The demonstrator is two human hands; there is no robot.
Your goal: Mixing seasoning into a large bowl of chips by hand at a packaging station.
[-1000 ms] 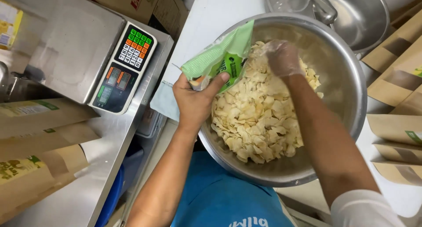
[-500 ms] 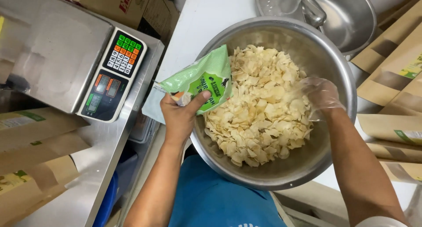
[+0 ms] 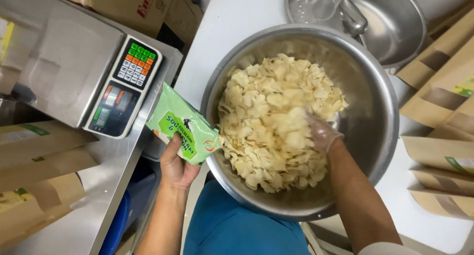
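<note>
A small green-and-white printed foil snack bag point(image 3: 183, 130) sits just left of centre in the frame, held at the rim of a large round stainless-steel mixing bowl point(image 3: 380, 136). The left hand point(image 3: 177, 167) grips the bag from below, thumb on its front face and fingers wrapped behind it, with the mouth of the bag tipped toward the bowl. The bag looks thin, light and crinkly, probably slick to the touch; a hold near its lower edge, as here, seems to leave the mouth free.

Inside the bowl lies a heap of pale yellow thin crisps point(image 3: 266, 116), filling most of the middle of the picture. They look dry, brittle and very light, likely to snap if squeezed. The right hand point(image 3: 318, 131), in a clear thin plastic glove, is pushed into the heap right of centre; its fingers are buried, so I cannot tell whether they are spread or closed.

At upper left stands a grey electronic weighing scale with a coloured keypad point(image 3: 136, 67). Brown paper pouches point(image 3: 439, 151) lie along the right edge, and a second steel bowl point(image 3: 405, 32) sits at upper right.
</note>
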